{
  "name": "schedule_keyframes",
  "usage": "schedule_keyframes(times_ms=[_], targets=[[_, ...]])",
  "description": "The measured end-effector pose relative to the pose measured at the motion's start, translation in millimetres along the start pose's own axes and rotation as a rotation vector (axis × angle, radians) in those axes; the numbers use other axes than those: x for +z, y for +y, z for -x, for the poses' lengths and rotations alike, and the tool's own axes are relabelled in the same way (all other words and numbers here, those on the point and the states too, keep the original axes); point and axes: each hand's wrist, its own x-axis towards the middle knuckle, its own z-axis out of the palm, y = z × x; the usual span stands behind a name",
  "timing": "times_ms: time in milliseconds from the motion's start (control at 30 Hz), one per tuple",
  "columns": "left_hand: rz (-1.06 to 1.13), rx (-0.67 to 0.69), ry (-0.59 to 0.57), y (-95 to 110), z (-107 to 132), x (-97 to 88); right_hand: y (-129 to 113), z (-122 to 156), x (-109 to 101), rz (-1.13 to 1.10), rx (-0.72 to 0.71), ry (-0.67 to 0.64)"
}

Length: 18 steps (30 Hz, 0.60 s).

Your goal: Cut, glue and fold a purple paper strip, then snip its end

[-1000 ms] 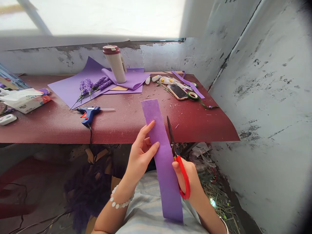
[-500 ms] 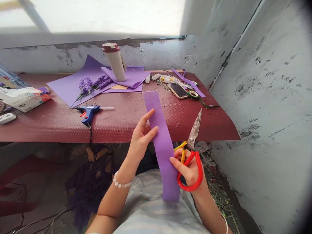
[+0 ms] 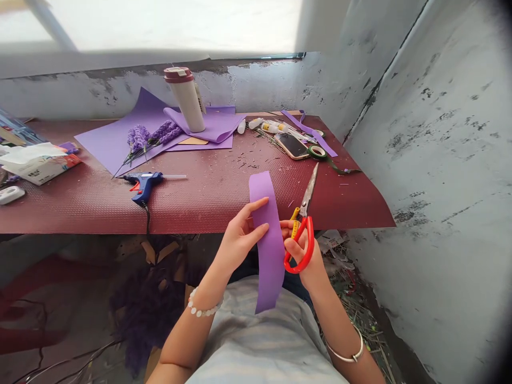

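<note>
L hand [image 3: 240, 240] holds purple foam strip [image 3: 270, 256], R hand [image 3: 306, 256] grips red-handled scissors [image 3: 309, 197], blades shut.

A head-worn camera looks forward and down, close over the left hand [image 3: 240, 240], right hand [image 3: 308, 256] and table [image 3: 208, 205], its edges rather dim.

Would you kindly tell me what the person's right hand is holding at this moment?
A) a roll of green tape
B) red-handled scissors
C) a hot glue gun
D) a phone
B. The right hand grips the red-handled scissors, while the left hand holds the purple strip.
</note>
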Motion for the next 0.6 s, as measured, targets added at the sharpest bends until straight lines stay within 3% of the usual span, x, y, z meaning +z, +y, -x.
schedule_keyframes(times_ms=[267,400,600], targets=[[0.035,0.021,0.019,8,-2,-5.1,25,20,-11,-0.077,0.077,-0.313],[0.02,0.024,0.022,9,-1,-7.1,26,32,-10,-0.103,0.09,-0.344],[0.009,0.031,0.03,12,1,-5.1,20,46,-9,0.102,0.045,-0.351]])
